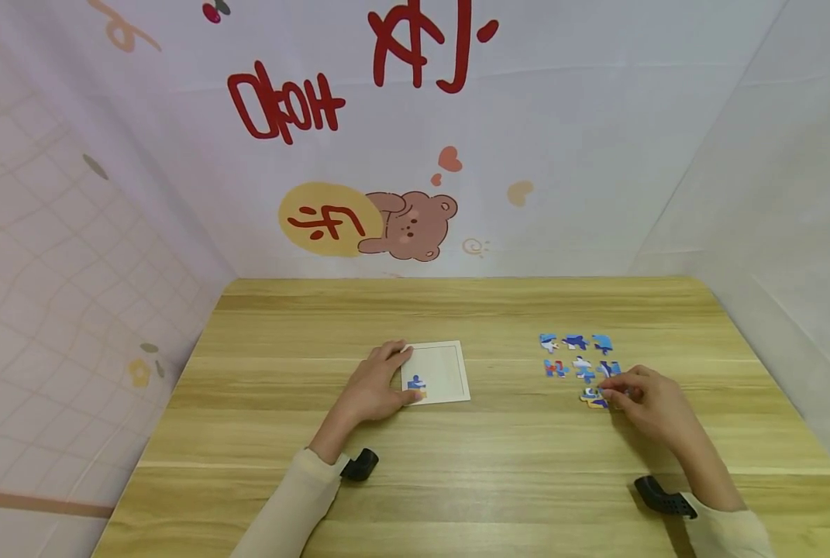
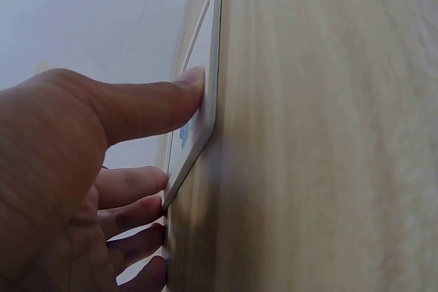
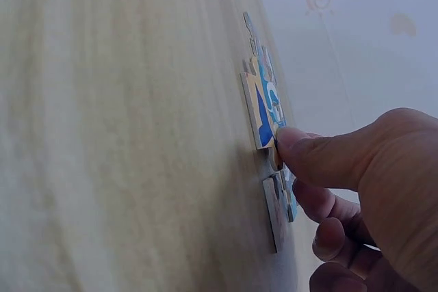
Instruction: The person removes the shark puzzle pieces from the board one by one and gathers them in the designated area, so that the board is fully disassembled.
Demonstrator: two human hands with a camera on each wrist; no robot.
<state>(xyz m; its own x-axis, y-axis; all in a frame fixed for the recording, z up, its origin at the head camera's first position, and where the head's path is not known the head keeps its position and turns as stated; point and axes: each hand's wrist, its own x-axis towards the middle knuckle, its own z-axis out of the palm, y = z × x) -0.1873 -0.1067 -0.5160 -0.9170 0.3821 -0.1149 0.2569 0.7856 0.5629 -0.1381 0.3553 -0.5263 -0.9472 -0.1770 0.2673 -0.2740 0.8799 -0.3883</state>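
Note:
My left hand (image 1: 373, 387) rests at the left side of a thin white puzzle board (image 1: 442, 368), thumb on its near-left corner and fingertips at its far-left edge. In the left wrist view the thumb (image 2: 154, 107) presses on the board's face. A blue and yellow jigsaw piece or two (image 1: 416, 383) lie in that near-left corner, partly hidden by the thumb. Over on the right, my right hand (image 1: 655, 399) pinches at the edge of a blue and yellow jigsaw piece (image 3: 262, 111) between thumb and forefinger. That piece is still on or very close to the table.
Several loose jigsaw pieces (image 1: 575, 342) in blue, white and red lie in rows beyond the right hand. Wood-grain table (image 1: 415, 480) spreads between the hands. A printed cloth wall (image 1: 561, 155) stands behind it, with more cloth at both sides.

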